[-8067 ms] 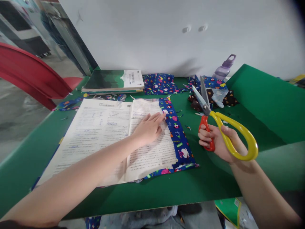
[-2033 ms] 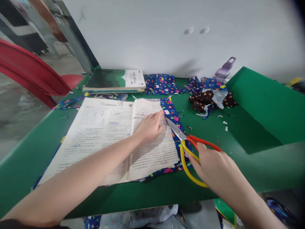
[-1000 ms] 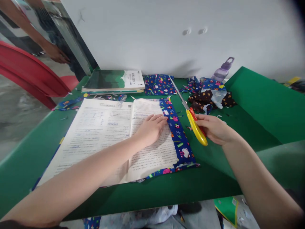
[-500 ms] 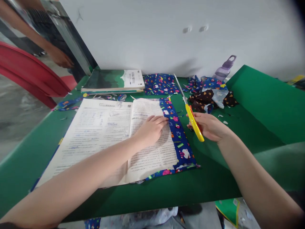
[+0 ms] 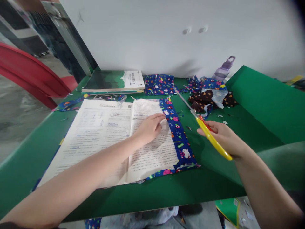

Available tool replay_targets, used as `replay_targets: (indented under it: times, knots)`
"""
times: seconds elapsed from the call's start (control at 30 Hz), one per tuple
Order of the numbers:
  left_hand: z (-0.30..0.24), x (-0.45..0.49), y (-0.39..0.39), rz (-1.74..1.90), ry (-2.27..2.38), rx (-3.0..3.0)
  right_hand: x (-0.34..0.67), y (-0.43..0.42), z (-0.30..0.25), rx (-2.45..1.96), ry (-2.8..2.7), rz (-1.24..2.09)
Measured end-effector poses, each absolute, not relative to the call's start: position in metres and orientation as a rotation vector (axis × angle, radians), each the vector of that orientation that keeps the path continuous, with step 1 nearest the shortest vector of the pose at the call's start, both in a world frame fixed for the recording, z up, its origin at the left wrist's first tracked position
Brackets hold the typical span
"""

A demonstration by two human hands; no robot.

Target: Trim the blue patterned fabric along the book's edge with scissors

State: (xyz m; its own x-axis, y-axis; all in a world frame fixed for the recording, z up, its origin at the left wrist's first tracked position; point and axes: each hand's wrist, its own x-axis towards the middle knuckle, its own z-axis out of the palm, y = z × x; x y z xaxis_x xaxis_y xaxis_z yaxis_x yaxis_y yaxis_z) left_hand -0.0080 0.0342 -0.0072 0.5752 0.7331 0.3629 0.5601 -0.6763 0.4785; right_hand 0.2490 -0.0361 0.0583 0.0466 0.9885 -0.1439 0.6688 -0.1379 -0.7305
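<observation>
An open book (image 5: 100, 140) lies on the green table, its right page edged by a folded strip of blue patterned fabric (image 5: 182, 140). My left hand (image 5: 149, 127) rests on that page, fingers stretched toward the fabric edge and holding nothing. To the right of the book, my right hand (image 5: 220, 135) grips scissors with yellow and red handles (image 5: 212, 138). Their blades look nearly together and point away to the upper left, over the table. Part of the handle loops is hidden by my fingers.
Stacked books (image 5: 114, 81) and a blue patterned cloth piece (image 5: 159, 84) lie at the back. Fabric scraps (image 5: 202, 98), a purple bottle (image 5: 221, 71) and a green panel (image 5: 264, 105) are at the right. A red chair (image 5: 26, 73) stands left of the table (image 5: 214, 178).
My right hand has moved right and toward me with the scissors, whose blades tilt more to the left. My left hand has shifted slightly left. Another person's hand at upper left has gone from view.
</observation>
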Motion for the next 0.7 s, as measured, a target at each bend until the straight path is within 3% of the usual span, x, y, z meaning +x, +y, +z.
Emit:
replay_targets:
  times: [0.27,0.7]
  knots:
    - [-0.007,-0.008,0.036,0.924,1.024,2.444,0.255,-0.065,0.051,-2.288,-1.942,0.198]
    - [0.000,-0.006,0.033,0.872,0.971,2.456,0.231,-0.088,0.060,-2.280,-2.105,-0.193]
